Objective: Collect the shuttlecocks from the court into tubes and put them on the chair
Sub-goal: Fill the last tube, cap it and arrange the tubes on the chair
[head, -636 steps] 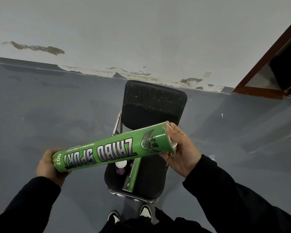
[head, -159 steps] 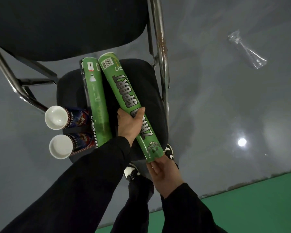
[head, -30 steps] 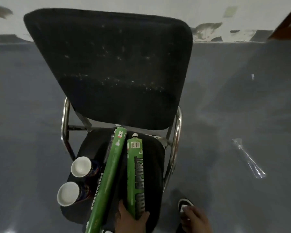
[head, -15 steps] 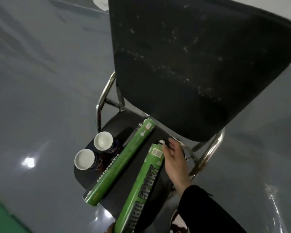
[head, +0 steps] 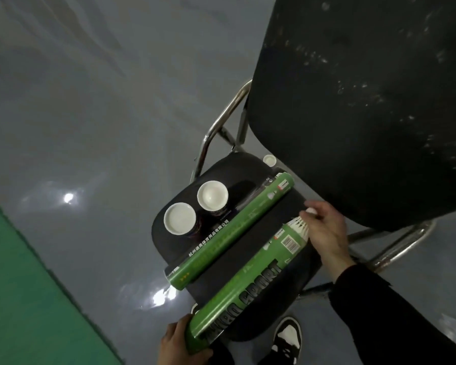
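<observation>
Leaning over the chair (head: pixel 229 164), the person has a long green tube (head: pixel 248 277) lying slantwise on the black seat, its near end hanging off the front edge and its far end pointing toward the backrest. A shuttlecock (head: pixel 300 223) pokes out of that far mouth, white feathers showing. The tube looks like light, stiff cardboard with a slick printed skin, so I would judge it easy to lift but apt to roll; a wrap around the barrel or a cupped end seems the safe hold. The shuttlecock is the delicate part, and I would take it by the cork rather than the feathers, which look easy to crush. The left hand (head: pixel 179 346) has its fingers curled round the tube's near end, steadying it. The right hand (head: pixel 324 227) is at the open mouth, fingers bent, fingertips pinching the shuttlecock's white cork tip; I'd guess it is seating the shuttlecock or working it loose, though I cannot tell which. A second green tube (head: pixel 229 233) lies beside the first on the seat, apart from it, and two dark tubes with white caps (head: pixel 195 210) stand at its far side.
</observation>
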### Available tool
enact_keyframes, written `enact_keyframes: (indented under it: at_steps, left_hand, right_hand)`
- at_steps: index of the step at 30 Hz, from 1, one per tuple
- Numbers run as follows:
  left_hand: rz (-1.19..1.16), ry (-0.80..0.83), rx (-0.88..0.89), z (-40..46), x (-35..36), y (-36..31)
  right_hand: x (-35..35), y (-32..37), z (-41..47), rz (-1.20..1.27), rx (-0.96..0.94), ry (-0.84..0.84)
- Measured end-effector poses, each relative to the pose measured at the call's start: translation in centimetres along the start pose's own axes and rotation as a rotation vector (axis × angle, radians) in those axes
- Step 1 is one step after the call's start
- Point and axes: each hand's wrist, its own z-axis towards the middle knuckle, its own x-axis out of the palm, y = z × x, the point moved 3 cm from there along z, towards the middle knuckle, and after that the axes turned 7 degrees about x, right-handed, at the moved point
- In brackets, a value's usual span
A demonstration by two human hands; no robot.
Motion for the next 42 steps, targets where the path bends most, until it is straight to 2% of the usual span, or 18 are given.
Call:
enact_keyframes:
  at_steps: [2,3,4,7,10,13,16,17,19,21,23,26,28,31,35,38,42]
  left_hand:
    - [-0.021,-0.063,0.014,-0.1,1.0,-0.2]
    - [-0.037,-0.057,0.018,-0.2,1.1,-0.3]
    - [-0.011,-0.124,0.041,-0.4,1.0,-0.8]
    - [-0.049,-0.29,0.092,-0.4,1.0,-1.8]
    - [-0.034,-0.381,0.19,-0.8,1.6,-4.2]
    - [-0.044,-0.349,0.147,-2.0,1.2,-6.1]
    - [-0.02,-0.503,0.049,-3.4,-0.7,-7.2]
    - [-0.056,-0.577,0.03,-3.7,-1.6,-7.1]
    - [-0.361,-0.681,-0.039,-3.2,-3.8,-6.6]
    - [-0.773,-0.638,-0.101,-1.2,-6.1,-6.0]
    - [-0.989,-0.509,-0.099,0.7,-7.7,-6.1]
    - [-1.046,-0.391,-0.058,2.0,-8.3,-6.8]
    - [-1.053,-0.411,-0.092,2.4,-8.1,-6.8]
    - [-0.991,-0.487,-0.238,2.8,-7.9,-5.9]
    - [-1.177,-0.446,-0.303,2.7,-8.0,-4.7]
    - [-1.214,-0.431,-0.292,2.4,-8.7,-4.1]
    - [-1.322,-0.333,-0.254,1.9,-9.1,-3.8]
  right_hand:
    - [-2.0,1.5,-3.2,-0.065,-0.266,-0.114]
    - [-3.0,1.8,-4.7,-0.061,-0.353,-0.145]
    - [-3.8,1.6,-5.8,-0.041,-0.376,-0.159]
    - [-5.2,0.1,-7.4,0.051,-0.25,-0.174]
    - [-5.3,-1.3,-8.6,0.104,-0.121,-0.16]
    - [-3.6,-2.9,-11.1,0.173,-0.046,-0.08]
    - [-1.3,-3.7,-13.0,0.302,0.044,0.028]
    - [-0.5,-3.9,-13.6,0.356,0.088,0.066]
    - [1.0,-3.9,-14.5,0.419,0.172,0.137]
    - [2.3,-4.2,-15.1,0.423,0.241,0.202]
    - [3.3,-4.7,-15.3,0.421,0.294,0.251]
    - [4.5,-5.6,-15.2,0.393,0.354,0.241]
    - [5.0,-6.2,-15.1,0.341,0.369,0.202]
    - [5.6,-6.2,-15.1,0.283,0.361,0.178]
    - [6.9,-5.8,-15.6,0.237,0.347,0.204]
    - [8.0,-4.9,-16.5,0.134,0.23,0.263]
    - [10.8,-3.6,-17.7,-0.079,0.043,0.403]
